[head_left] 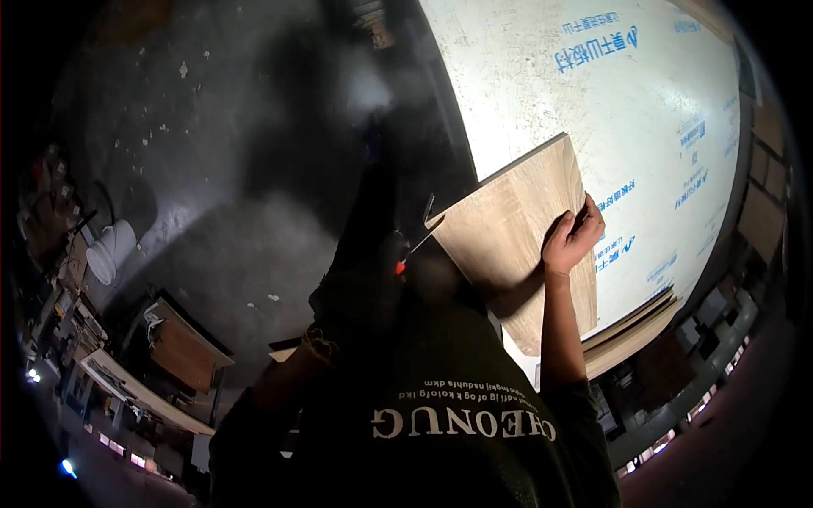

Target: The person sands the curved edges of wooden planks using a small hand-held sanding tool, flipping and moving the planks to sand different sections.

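One light oak-grain rectangular wooden panel (508, 229) is held upright over the big white film-covered sheet (593, 102). Right hand (572, 241) fingers are clamped round its right edge. Left hand is hidden; state cannot be told. Panel judged stiff, fairly light, best gripped by its edges.

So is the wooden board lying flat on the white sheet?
No, the right hand grips the far edge of the wooden board, holding it tilted up off the white sheet.
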### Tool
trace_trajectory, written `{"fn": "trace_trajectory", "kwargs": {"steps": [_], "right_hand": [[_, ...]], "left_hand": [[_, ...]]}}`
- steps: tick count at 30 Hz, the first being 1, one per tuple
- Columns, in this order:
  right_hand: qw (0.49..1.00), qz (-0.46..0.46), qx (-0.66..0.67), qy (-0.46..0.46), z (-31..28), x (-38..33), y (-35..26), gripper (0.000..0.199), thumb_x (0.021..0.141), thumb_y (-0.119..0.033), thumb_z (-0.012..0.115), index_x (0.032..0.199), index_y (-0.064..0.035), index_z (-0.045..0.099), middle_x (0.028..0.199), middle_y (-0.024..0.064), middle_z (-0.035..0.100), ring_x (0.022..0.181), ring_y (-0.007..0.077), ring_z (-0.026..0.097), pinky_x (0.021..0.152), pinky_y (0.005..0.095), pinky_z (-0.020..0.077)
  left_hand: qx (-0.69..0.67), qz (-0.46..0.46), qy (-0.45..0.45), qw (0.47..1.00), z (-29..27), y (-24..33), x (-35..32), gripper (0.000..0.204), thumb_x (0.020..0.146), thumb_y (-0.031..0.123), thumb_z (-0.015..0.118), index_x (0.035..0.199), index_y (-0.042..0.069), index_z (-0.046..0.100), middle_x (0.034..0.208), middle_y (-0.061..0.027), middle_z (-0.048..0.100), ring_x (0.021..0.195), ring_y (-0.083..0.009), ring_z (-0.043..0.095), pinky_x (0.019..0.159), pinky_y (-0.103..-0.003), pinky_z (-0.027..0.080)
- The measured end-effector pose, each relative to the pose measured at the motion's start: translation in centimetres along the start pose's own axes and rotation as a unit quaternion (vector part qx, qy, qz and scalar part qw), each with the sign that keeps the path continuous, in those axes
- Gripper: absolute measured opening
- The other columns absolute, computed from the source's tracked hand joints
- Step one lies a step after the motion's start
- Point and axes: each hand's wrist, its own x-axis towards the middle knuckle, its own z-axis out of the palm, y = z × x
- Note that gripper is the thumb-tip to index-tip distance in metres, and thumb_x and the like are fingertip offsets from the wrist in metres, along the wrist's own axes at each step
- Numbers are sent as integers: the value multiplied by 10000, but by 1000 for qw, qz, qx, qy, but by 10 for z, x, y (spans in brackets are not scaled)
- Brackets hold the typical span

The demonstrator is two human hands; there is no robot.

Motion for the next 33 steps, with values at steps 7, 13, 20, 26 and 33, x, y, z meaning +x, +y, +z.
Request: {"fn": "trace_trajectory", "kwargs": {"steps": [7, 13, 20, 26, 33], "right_hand": [[1000, -9, -13, -26, -2, -2, 2, 427, 952, -220, 492, 1299, 28, 484, 1193, 196, 499, 1116, 327, 452, 999, 414, 361], [999, 12, 23, -31, 1, -2, 1, 433, 958, -212, 476, 1311, 38, 462, 1210, 196, 456, 1140, 314, 437, 1020, 407, 353], [999, 2, 8, -36, -2, -4, 6, 431, 970, -224, 470, 1308, 43, 456, 1213, 196, 449, 1140, 308, 438, 1008, 399, 369], [999, -5, -10, -34, -1, -4, 8, 436, 978, -258, 471, 1298, 39, 466, 1207, 189, 455, 1121, 292, 446, 977, 378, 383], [1000, -7, -4, -24, -4, -1, 3, 436, 953, -262, 494, 1281, 25, 496, 1182, 188, 506, 1095, 304, 460, 959, 397, 376]], "left_hand": [[205, 38, 42, 977, 25, -11, 8, 536, 851, 241, 628, 1356, 162, 468, 878, -174, 658, 657, -368, 653, 591, -484, 515], [167, 41, -7, 985, 18, -15, 5, 483, 868, 271, 598, 1322, 147, 488, 908, -189, 650, 723, -377, 658, 595, -499, 514], [107, 18, -92, 990, 20, -15, 14, 435, 882, 275, 590, 1284, 132, 506, 844, -192, 654, 704, -387, 656, 590, -514, 509], [77, 2, -109, 991, 13, -10, 28, 416, 885, 274, 582, 1269, 132, 514, 860, -200, 655, 705, -401, 652, 578, -520, 503], [222, 20, -74, 972, 51, -54, 48, 312, 915, 272, 556, 1185, 116, 569, 852, -194, 660, 663, -377, 654, 574, -495, 510]]}}
